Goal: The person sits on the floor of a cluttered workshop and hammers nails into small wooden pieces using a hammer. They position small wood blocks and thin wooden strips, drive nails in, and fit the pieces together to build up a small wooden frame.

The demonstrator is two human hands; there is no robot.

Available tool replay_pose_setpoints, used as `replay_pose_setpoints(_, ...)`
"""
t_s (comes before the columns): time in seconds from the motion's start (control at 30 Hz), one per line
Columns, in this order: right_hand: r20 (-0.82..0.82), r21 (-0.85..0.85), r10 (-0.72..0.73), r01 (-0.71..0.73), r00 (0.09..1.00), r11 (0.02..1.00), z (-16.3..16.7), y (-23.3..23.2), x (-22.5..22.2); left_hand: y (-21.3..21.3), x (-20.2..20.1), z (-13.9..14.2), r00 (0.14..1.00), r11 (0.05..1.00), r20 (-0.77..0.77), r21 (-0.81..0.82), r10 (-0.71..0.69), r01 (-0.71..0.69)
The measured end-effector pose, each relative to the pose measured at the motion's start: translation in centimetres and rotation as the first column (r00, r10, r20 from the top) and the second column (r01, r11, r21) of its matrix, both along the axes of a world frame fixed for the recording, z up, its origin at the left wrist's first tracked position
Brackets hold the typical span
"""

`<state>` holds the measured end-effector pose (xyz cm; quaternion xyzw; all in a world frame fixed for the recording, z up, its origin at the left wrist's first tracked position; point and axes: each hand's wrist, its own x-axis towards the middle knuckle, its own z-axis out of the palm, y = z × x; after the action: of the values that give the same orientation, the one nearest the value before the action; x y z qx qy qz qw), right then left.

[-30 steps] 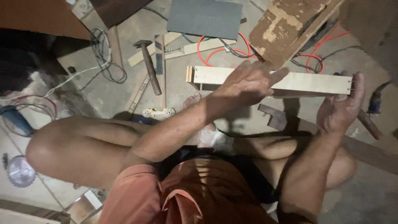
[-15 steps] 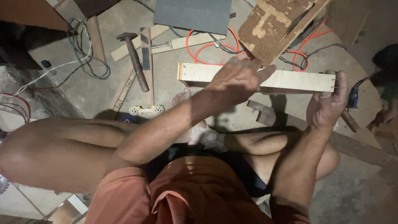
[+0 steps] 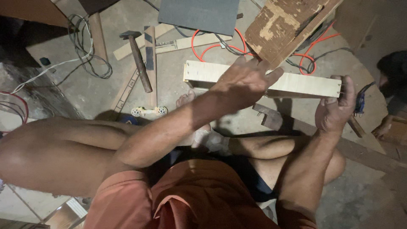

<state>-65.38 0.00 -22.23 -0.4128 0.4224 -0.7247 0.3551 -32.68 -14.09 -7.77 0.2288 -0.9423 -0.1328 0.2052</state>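
I sit on a concrete floor with my knees up. A long pale wooden board [image 3: 305, 84] is held level in front of me. My left hand [image 3: 243, 80] lies over its middle, fingers spread flat across the top face. My right hand [image 3: 337, 108] grips the board's right end, where small nails stick out. The board's left end [image 3: 199, 72] hangs free above the floor.
A hammer [image 3: 137, 59] lies on the floor at upper left beside wooden strips [image 3: 150, 63] and a folding rule. Grey cables [image 3: 82, 46] and an orange cord [image 3: 212, 46] coil nearby. A worn plank [image 3: 288, 25] and a dark panel [image 3: 199, 15] lie beyond. Someone sits at the far right [image 3: 392, 85].
The view has shifted slightly, so the board sits lower and a bit left in frame. Both hands keep their hold on it; the left hand's fingers stay spread on top.
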Motion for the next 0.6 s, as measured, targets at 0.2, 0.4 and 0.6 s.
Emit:
replay_pose_setpoints(0.2,-0.021,0.003,0.025,-0.025,0.999,1.0,0.1,0.2,0.1,0.1,0.8,-2.0,1.0,1.0,-0.028,-0.008,0.002,-0.003)
replay_pose_setpoints(0.4,-0.149,0.156,-0.144,0.167,0.978,0.973,-1.2,0.0,-0.7,-0.4,1.3,-2.8,0.884,0.793,-0.454,0.498,-0.107,0.352)
replay_pose_setpoints(0.6,-0.093,0.066,-0.024,0.03,0.995,0.997,-0.5,1.0,0.0,1.2,2.4,0.4,0.953,1.0,0.302,-0.017,0.002,0.003)
